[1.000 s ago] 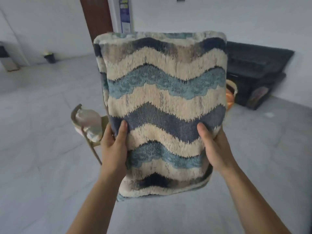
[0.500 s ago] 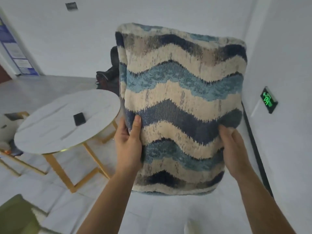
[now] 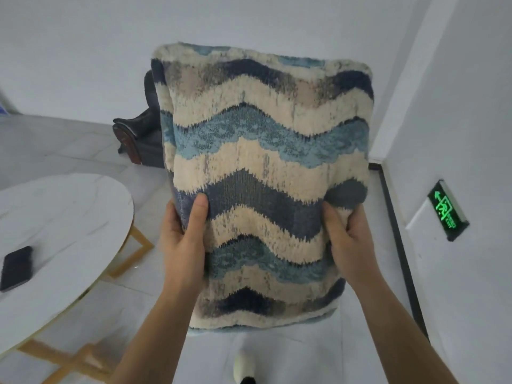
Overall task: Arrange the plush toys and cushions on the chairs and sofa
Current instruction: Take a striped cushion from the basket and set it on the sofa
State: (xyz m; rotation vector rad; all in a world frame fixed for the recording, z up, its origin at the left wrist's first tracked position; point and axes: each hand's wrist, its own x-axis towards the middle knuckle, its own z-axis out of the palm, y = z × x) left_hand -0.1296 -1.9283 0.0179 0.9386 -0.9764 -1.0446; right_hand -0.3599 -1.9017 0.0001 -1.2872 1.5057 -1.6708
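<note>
A cushion (image 3: pixel 263 173) with wavy cream, teal and navy stripes is held upright in front of me, filling the centre of the view. My left hand (image 3: pixel 184 245) grips its left edge with the thumb on the front. On the right edge sits my right hand (image 3: pixel 350 245), gripping the same way. Behind the cushion's upper left corner a dark leather chair (image 3: pixel 138 134) stands against the wall, mostly hidden by the cushion.
A round white marble table (image 3: pixel 63 231) with gold legs stands at the left, a black phone (image 3: pixel 16 267) lying on it. A white wall with a green exit sign (image 3: pixel 446 210) runs close along the right. My shoe tip (image 3: pixel 245 370) shows on the pale tiled floor.
The view has swung right and forward: the open floor and dark sofa gave way to the table, wall and chair. The table has slid left and closer. Both hands keep the same grip.
</note>
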